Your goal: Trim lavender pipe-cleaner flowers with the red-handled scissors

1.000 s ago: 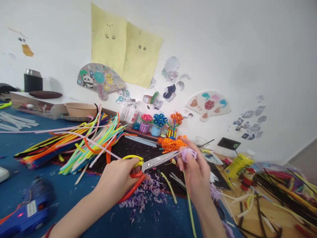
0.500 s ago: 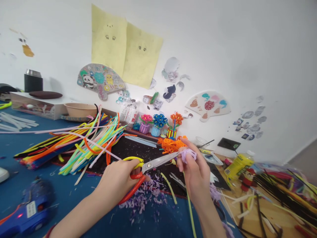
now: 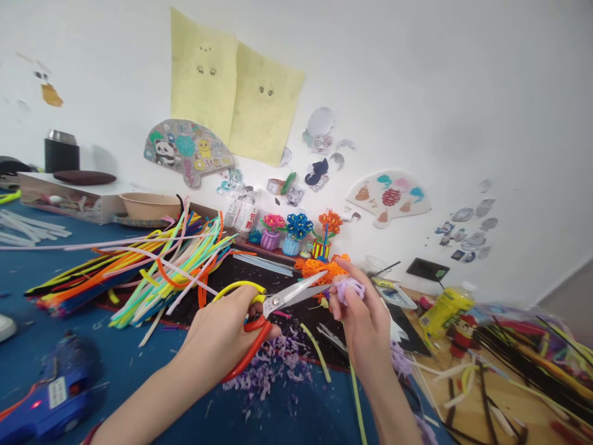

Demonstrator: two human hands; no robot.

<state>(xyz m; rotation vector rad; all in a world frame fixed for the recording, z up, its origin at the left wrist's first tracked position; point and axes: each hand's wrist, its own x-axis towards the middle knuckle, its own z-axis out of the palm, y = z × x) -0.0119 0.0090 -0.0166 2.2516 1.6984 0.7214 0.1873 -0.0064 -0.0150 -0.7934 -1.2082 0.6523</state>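
Note:
My left hand (image 3: 217, 337) grips scissors (image 3: 273, 301) with yellow and red handles. Their blades are slightly apart and point right toward my other hand. My right hand (image 3: 364, 324) pinches a small purple pipe-cleaner flower (image 3: 348, 288) on a green stem (image 3: 356, 395) that hangs down past my wrist. The blade tips reach the flower's left edge. Purple fuzz clippings (image 3: 273, 364) lie on the blue table below the scissors.
A heap of coloured pipe cleaners (image 3: 152, 262) lies at the left. A blue glue gun (image 3: 50, 392) sits at the near left. Orange pipe-cleaner pieces (image 3: 319, 269), small flower pots (image 3: 296, 238), a yellow bottle (image 3: 445, 309) and black stems (image 3: 532, 352) fill the back and right.
The scissor blades have opened a little and tilted upward. My right hand with the flower has shifted slightly left toward them.

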